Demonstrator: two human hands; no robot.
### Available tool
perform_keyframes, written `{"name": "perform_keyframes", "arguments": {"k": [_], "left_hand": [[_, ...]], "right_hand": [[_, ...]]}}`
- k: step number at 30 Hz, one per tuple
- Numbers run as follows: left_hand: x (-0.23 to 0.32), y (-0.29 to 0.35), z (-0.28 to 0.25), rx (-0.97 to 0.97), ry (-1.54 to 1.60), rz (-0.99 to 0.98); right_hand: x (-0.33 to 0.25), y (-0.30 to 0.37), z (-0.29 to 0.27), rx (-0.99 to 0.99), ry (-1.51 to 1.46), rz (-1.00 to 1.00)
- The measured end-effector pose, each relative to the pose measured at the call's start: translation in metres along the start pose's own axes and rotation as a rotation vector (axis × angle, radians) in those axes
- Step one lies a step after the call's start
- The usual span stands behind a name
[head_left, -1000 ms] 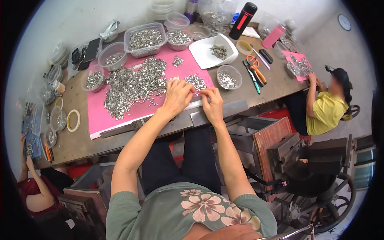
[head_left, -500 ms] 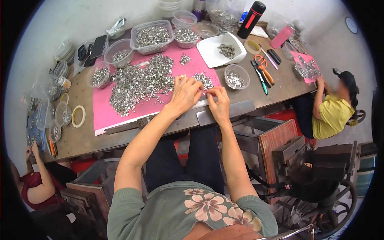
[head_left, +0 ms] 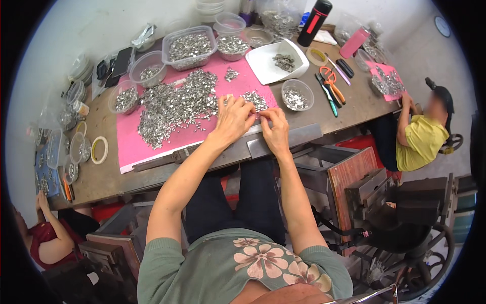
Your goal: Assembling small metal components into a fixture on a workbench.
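Observation:
Over the front edge of a pink mat (head_left: 132, 147), my two hands work close together with their fingertips almost meeting. My left hand (head_left: 234, 119) is bent, thumb and fingers closed on something too small to make out. Fingers pinched, my right hand (head_left: 276, 133) faces it; whatever it holds is hidden. Just beyond the fingertips lies a small heap of silvery metal pieces (head_left: 254, 100). A much larger pile of metal pieces (head_left: 177, 104) spreads over the mat to the left of my hands. A small cluster of pieces (head_left: 231, 74) sits farther back.
A white scoop-shaped tray (head_left: 260, 68) and a round clear tub (head_left: 297, 95) hold metal pieces. Orange-handled pliers (head_left: 331, 83), a tape roll (head_left: 317, 55) and a black flask (head_left: 315, 23) stand right. A metal plate (head_left: 286, 139) lines the table edge. Co-workers sit at either side.
My hands stay nearly in place, fingertips still close together. The view has shifted slightly. The co-worker on the left has brought their hands closer together.

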State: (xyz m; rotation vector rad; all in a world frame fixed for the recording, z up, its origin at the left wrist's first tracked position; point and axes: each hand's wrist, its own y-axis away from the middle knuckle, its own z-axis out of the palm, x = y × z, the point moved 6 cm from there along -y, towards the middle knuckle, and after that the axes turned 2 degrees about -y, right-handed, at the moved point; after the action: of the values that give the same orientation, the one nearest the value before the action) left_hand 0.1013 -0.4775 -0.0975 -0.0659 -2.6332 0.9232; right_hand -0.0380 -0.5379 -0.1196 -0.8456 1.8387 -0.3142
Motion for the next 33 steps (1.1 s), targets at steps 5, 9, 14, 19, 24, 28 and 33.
{"name": "perform_keyframes", "arguments": {"k": [5, 9, 14, 19, 24, 28, 33], "left_hand": [[-0.017, 0.008, 0.009, -0.055, -0.008, -0.042], [-0.015, 0.006, 0.003, -0.125, -0.03, -0.051], [0.005, -0.005, 0.003, -0.16, -0.059, -0.008], [-0.002, 0.001, 0.004, -0.184, -0.054, -0.049], [0.001, 0.0, 0.007, -0.151, -0.048, -0.026], [-0.002, 0.0, 0.006, -0.108, -0.082, -0.016], [-0.024, 0.012, -0.007, -0.058, -0.017, -0.027]], "right_hand": [[0.009, 0.007, 0.018, -0.01, 0.001, -0.086], [0.013, 0.005, 0.026, 0.055, 0.015, -0.083], [0.011, 0.003, 0.009, 0.072, -0.005, -0.053], [0.013, 0.006, 0.014, 0.079, -0.019, -0.034], [0.015, 0.008, 0.009, 0.086, -0.029, -0.024], [0.014, 0.004, 0.008, 0.078, -0.046, -0.041], [0.006, 0.004, 0.028, 0.075, -0.091, -0.048]]}}
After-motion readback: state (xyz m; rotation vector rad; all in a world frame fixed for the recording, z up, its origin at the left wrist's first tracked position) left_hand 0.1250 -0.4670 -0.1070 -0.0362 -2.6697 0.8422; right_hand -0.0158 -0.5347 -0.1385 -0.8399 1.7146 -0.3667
